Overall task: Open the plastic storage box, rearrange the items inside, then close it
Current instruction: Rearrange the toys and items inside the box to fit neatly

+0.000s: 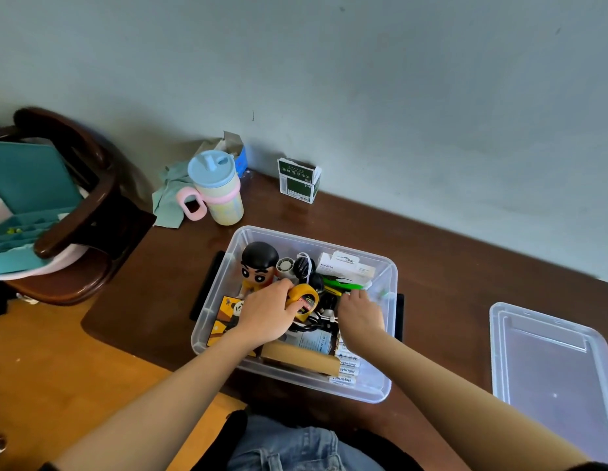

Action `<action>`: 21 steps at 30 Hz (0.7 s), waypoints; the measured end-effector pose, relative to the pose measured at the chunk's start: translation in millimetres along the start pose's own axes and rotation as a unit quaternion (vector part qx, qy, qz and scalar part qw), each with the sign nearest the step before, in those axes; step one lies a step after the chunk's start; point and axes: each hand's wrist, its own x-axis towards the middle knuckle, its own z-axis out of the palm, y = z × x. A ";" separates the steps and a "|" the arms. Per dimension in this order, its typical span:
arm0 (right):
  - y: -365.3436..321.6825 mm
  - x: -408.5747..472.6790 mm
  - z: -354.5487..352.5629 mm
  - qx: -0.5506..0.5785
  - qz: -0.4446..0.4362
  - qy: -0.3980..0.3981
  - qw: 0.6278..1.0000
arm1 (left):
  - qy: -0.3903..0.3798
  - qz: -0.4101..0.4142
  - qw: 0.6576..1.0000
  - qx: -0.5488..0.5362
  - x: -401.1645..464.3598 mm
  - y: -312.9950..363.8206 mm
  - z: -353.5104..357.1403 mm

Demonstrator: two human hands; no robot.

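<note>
The clear plastic storage box (380, 389) stands open on the dark wooden table, full of small items. Its clear lid (554, 362) lies flat on the table to the right. My left hand (268, 317) grips a yellow tape measure (304, 300) inside the box. A cartoon figure (258, 266) with black hair stands in the back left corner. My right hand (360, 314) reaches into the right side, fingers curled down by a green item (340, 283); what it holds is hidden. A white belkin box (346, 266) lies at the back.
A pastel cup with a blue lid (217, 188) and a green-and-white carton (299, 180) stand near the wall behind the box. A dark wooden chair (81, 205) with a teal case (27, 198) is at the left. Black cables and marker pens (346, 368) fill the box.
</note>
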 end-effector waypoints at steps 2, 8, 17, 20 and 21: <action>7.3 -1.1 1.4 -0.037 -0.031 -0.015 0.999 | 0.000 0.004 1.000 0.004 -0.6 1.0 -0.5; 11.5 0.3 4.7 -0.132 -0.080 -0.108 0.982 | -0.007 0.004 1.000 0.005 -0.9 0.2 -1.2; 11.4 -6.5 2.8 -0.151 -0.128 -0.118 0.973 | -0.011 -0.004 1.000 -0.007 -0.9 4.0 -3.7; 13.5 -2.1 -1.0 -0.152 -0.132 -0.127 0.971 | -0.018 -0.008 1.000 -0.017 -1.1 5.8 -6.4; 14.0 -1.0 -2.0 -0.147 -0.133 -0.133 0.971 | -0.021 -0.010 1.000 -0.021 -1.1 6.2 -7.4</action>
